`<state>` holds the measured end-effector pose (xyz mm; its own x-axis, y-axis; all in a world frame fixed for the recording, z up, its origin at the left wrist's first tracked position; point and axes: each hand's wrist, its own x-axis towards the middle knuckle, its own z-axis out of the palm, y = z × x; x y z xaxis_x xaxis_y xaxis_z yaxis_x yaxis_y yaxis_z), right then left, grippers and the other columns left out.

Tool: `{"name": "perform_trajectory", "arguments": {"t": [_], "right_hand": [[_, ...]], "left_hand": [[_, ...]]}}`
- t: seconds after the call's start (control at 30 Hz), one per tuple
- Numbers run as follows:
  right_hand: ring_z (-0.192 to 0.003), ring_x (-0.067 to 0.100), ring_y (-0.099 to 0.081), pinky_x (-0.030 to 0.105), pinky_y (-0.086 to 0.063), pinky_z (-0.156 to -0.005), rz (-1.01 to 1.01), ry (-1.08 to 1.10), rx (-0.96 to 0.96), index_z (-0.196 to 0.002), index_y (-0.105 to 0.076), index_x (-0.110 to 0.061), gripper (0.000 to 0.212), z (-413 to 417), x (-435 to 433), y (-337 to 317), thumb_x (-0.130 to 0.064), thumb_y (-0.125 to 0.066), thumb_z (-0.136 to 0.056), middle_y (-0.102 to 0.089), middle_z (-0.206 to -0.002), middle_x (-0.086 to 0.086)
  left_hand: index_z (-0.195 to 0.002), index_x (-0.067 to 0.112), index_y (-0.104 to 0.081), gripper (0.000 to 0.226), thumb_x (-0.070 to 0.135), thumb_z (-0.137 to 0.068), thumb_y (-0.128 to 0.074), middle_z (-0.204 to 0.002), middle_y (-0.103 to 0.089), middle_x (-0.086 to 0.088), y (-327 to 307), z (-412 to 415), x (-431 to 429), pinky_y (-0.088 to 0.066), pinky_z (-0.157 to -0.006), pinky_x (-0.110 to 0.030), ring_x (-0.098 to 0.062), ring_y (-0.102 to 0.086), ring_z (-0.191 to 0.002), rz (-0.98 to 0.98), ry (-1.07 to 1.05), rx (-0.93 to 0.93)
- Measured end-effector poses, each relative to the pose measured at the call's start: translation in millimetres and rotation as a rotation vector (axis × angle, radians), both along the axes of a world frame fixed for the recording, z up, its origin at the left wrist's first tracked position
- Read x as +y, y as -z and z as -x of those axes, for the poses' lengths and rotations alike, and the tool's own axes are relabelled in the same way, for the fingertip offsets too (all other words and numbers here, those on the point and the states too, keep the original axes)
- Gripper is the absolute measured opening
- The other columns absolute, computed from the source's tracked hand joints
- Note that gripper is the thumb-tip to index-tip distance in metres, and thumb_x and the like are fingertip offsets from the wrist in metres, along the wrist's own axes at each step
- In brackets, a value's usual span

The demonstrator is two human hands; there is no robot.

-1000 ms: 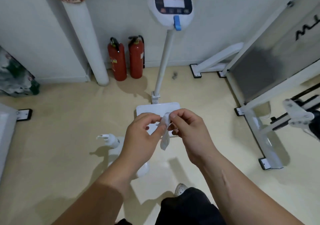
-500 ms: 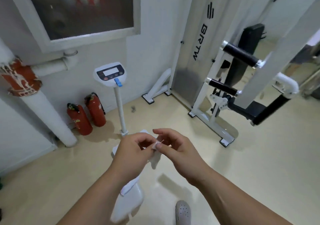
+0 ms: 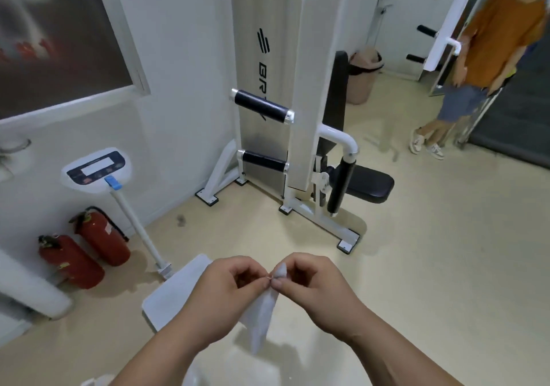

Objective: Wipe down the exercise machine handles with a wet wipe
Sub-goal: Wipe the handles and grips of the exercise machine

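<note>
A white wet wipe (image 3: pixel 262 311) hangs down between my hands, partly unfolded. My left hand (image 3: pixel 220 293) and my right hand (image 3: pixel 315 290) both pinch its top edge with fingertips close together. Ahead stands the white exercise machine (image 3: pixel 300 94). It has two black padded handles on the left, an upper one (image 3: pixel 262 106) and a lower one (image 3: pixel 263 162), and a black upright handle (image 3: pixel 340 189) on the right beside a black seat (image 3: pixel 370 184). My hands are well short of the handles.
A white standing scale (image 3: pixel 98 171) with its platform (image 3: pixel 175 290) is at my left. Two red fire extinguishers (image 3: pixel 101 240) stand by the wall. A person in an orange shirt (image 3: pixel 494 37) stands far right near a bin (image 3: pixel 361 73). Beige floor lies between me and the machine.
My view has swung up and right from the floor and scale to the machine. My hands have kept hold of the wipe and pulled it more open, so it hangs longer.
</note>
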<state>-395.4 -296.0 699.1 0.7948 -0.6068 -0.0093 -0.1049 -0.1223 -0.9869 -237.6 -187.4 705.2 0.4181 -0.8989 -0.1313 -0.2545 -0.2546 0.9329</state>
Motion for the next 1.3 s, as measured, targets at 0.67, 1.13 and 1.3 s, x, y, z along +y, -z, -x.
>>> {"name": "perform_trajectory", "arguments": {"t": [0.67,1.13,1.3], "right_hand": [[-0.088,0.041,-0.063,0.049,-0.053,-0.077,-0.154,0.050,0.046,-0.085,-0.076,-0.024,0.013,72,-181,43,-0.012,-0.072,-0.089,-0.073,-0.092,0.014],[-0.063,0.015,-0.046,0.025,-0.037,-0.058,-0.043,0.113,0.152,-0.073,-0.058,-0.002,0.028,67,-237,41,-0.014,-0.080,-0.086,-0.058,-0.070,0.003],[-0.071,0.020,-0.059,0.032,-0.046,-0.064,-0.101,-0.022,0.140,-0.064,-0.056,-0.013,0.027,50,-264,48,-0.011,-0.079,-0.078,-0.069,-0.076,0.006]], "left_hand": [[-0.069,0.027,-0.067,0.021,0.017,-0.087,-0.074,-0.074,-0.065,0.014,24,73,-158,-0.038,-0.055,-0.012,-0.004,-0.053,-0.057,-0.203,-0.010,-0.121],[-0.081,0.019,-0.073,0.019,0.001,-0.082,-0.079,-0.067,-0.064,0.001,45,46,-220,-0.049,-0.063,-0.015,-0.007,-0.055,-0.060,-0.085,-0.056,0.172],[-0.079,0.020,-0.074,0.020,0.003,-0.077,-0.084,-0.065,-0.064,0.004,48,49,-221,-0.047,-0.065,-0.011,-0.004,-0.057,-0.061,-0.115,-0.073,0.066]]}}
